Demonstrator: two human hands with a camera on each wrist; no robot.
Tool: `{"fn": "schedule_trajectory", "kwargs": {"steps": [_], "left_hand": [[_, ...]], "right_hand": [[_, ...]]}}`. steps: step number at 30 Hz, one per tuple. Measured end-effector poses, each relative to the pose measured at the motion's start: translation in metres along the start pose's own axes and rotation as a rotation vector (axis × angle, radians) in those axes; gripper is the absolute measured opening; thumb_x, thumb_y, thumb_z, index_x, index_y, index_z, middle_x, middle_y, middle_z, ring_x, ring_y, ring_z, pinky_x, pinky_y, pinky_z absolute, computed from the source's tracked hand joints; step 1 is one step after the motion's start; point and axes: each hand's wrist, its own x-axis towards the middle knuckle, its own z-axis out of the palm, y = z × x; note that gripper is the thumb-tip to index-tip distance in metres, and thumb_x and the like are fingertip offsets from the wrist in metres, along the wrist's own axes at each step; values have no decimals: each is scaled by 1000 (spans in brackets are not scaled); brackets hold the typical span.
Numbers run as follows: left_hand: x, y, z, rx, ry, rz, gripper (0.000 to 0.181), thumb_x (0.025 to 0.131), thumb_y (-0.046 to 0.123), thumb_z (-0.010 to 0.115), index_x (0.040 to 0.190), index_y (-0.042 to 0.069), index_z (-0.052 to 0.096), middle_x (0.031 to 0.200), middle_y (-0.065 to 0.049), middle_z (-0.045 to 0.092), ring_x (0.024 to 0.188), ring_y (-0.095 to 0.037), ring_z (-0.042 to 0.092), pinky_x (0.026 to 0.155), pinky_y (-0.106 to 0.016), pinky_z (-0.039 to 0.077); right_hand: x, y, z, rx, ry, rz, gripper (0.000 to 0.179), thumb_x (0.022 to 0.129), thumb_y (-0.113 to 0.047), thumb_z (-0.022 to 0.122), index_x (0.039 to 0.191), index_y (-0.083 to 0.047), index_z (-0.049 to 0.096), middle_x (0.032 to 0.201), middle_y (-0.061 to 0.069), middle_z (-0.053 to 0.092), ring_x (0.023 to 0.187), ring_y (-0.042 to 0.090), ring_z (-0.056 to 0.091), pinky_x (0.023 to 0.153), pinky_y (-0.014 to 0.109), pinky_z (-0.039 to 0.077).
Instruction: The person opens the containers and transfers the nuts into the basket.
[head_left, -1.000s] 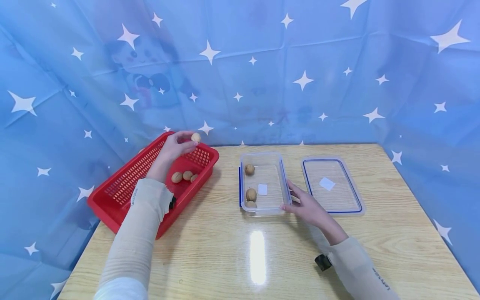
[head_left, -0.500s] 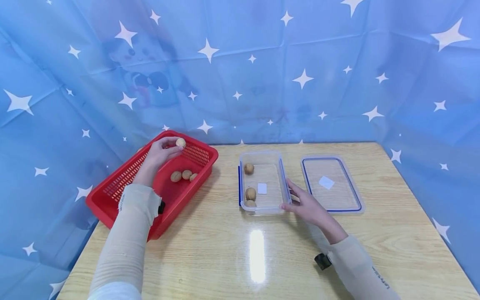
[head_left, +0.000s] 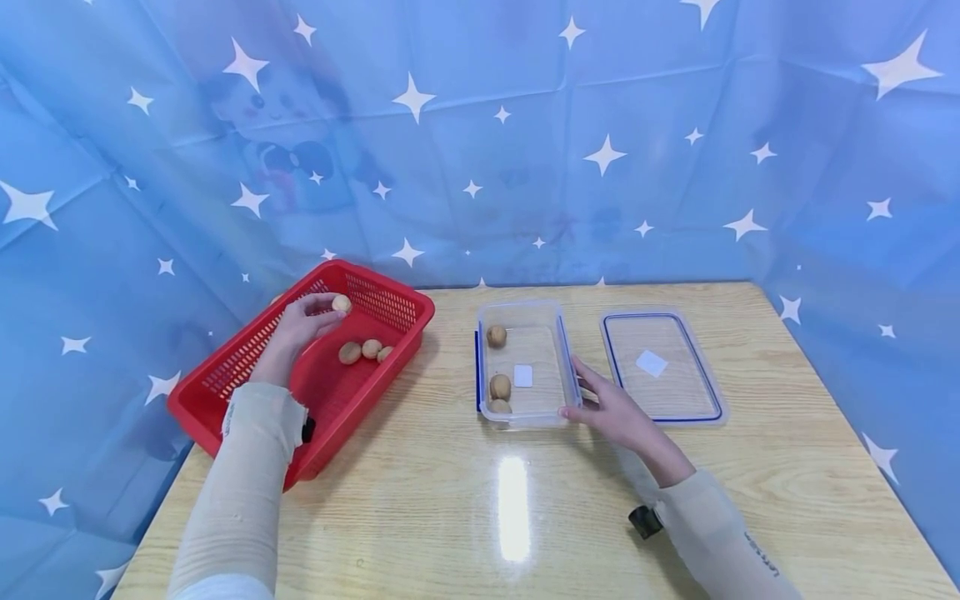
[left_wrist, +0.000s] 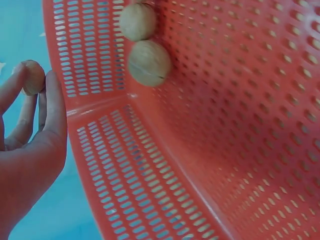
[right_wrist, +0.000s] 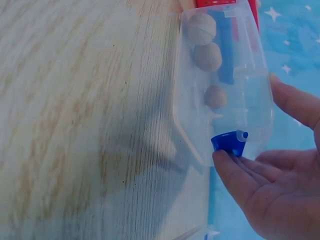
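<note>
My left hand (head_left: 295,333) pinches a walnut (head_left: 342,304) between thumb and fingertips, above the red plastic basket (head_left: 405,293). In the left wrist view, that walnut (left_wrist: 34,78) shows beside the basket's rim. Several walnuts (head_left: 349,352) lie on the basket floor, toward its right side. A clear plastic container (head_left: 542,392) stands lidless on the table, with three walnuts (head_left: 500,386) along its left side. My right hand (head_left: 617,412) grips the container's near right corner, thumb at the front. The right wrist view has its fingers against a blue latch (right_wrist: 230,142).
A clear lid (head_left: 678,387) with a blue seal lies flat right of the container. A wooden table (head_left: 420,500) carries everything, and a blue star-patterned cloth (head_left: 480,125) hangs behind it. Table surface separates basket and container.
My left hand has moved left and toward me with the pinched walnut, from the basket's far edge to over its inside. My right hand keeps its hold on the container.
</note>
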Motion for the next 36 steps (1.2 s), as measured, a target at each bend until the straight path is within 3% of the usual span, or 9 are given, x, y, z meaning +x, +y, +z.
{"fn": "schedule_trajectory", "kwargs": {"steps": [3, 13, 17, 27, 36], "left_hand": [[2, -8, -1, -23, -9, -2, 66, 94, 35, 68, 150, 13, 40, 150, -18, 40, 134, -34, 44, 115, -54, 40], [3, -34, -6, -17, -67, -7, 61, 100, 27, 61, 152, 8, 37, 151, -21, 38, 135, -36, 45, 116, -51, 40], [3, -42, -7, 23, -76, -20, 64, 99, 30, 62, 153, 9, 36, 153, -21, 37, 137, -35, 40, 116, -53, 39], [4, -53, -6, 28, -94, -103, 63, 98, 27, 62, 153, 12, 35, 155, -21, 34, 140, -39, 35, 115, -60, 37], [7, -59, -4, 85, -111, -85, 59, 100, 22, 60, 152, 9, 37, 153, -22, 35, 135, -37, 37, 113, -57, 39]], "right_hand": [[1, 0, 1, 2, -4, -11, 88, 96, -16, 66, 158, 3, 7, 163, 30, 10, 146, 53, 23, 113, 54, 36], [2, 2, 1, 12, -9, 6, 90, 95, -17, 67, 159, 0, 6, 165, 27, 9, 148, 50, 22, 114, 54, 36], [2, 1, 1, 9, -7, 3, 89, 96, -17, 67, 159, 1, 7, 165, 28, 10, 147, 51, 23, 114, 55, 36], [1, 0, 0, 6, -6, 25, 87, 96, -16, 66, 159, 0, 7, 164, 28, 10, 147, 51, 24, 114, 56, 36], [1, 3, 0, 12, -5, 18, 86, 96, -13, 66, 159, 1, 8, 165, 28, 9, 147, 51, 23, 113, 55, 37]]}}
